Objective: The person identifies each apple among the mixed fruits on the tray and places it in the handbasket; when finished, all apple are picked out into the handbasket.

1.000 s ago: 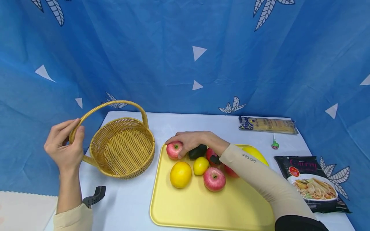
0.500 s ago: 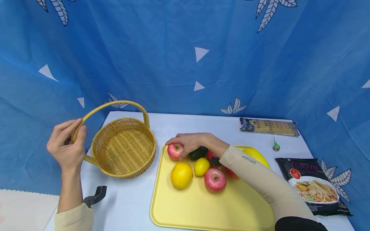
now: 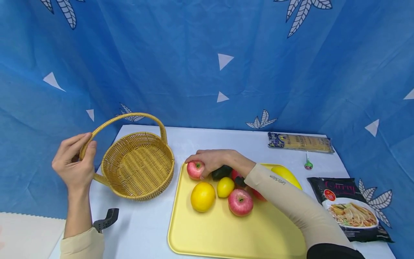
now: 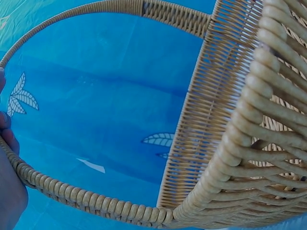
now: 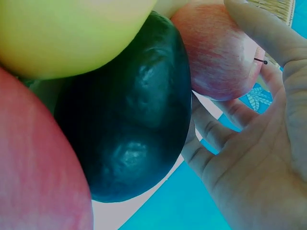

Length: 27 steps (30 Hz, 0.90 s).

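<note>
At the left, my left hand [image 3: 73, 162] grips the arched handle [image 3: 132, 115] of a round wicker basket [image 3: 137, 169], whose inside is bare. The left wrist view shows the basket's woven side [image 4: 259, 158] close up, with only the edge of the fingers at the handle. My right hand [image 3: 215, 159] holds a red apple [image 3: 195, 170] at the far left corner of a yellow tray [image 3: 236, 233]. Seen from the right wrist, thumb and fingers lie around the apple [image 5: 216, 52]. A dark green avocado [image 5: 129, 120] lies right beside it.
On the tray are an orange-yellow round fruit [image 3: 202, 196], a lemon [image 3: 225, 187], another apple [image 3: 240, 202] and a long yellow fruit [image 3: 288, 176], partly behind the right sleeve. A noodle packet [image 3: 300, 142], lollipop [image 3: 308, 164] and black food bag [image 3: 350, 208] lie at right.
The head view has shifted slightly. Both hands keep their places, the left on the basket handle and the right on the apple.
</note>
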Available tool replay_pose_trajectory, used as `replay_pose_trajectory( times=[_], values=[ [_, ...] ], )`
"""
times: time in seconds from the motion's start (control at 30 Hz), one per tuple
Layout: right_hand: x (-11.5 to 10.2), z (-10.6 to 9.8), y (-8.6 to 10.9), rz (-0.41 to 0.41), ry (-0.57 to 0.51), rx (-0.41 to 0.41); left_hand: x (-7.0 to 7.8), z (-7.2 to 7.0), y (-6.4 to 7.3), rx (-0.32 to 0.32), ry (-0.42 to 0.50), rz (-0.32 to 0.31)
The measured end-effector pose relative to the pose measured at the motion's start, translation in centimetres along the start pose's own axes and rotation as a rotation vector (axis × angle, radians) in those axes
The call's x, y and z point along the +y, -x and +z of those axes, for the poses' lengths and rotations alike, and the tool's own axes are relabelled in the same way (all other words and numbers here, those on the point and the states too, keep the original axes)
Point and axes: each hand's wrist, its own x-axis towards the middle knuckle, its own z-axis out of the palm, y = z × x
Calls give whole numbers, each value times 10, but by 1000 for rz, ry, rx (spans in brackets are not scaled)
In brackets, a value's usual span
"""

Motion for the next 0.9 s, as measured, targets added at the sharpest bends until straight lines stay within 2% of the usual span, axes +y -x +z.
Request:
replay_pose_trajectory(
  times=[0.5, 0.73, 0.9],
  values=[
    [-1, 1, -1, -9, 83, 27, 2, 2, -1, 14, 16, -9],
    [-1, 1, -2, -5, 69, 37, 1, 3, -1, 15, 50, -3],
    [-2, -1, -2, 0, 77, 35, 1, 2, -1, 11, 40, -2]
  ],
)
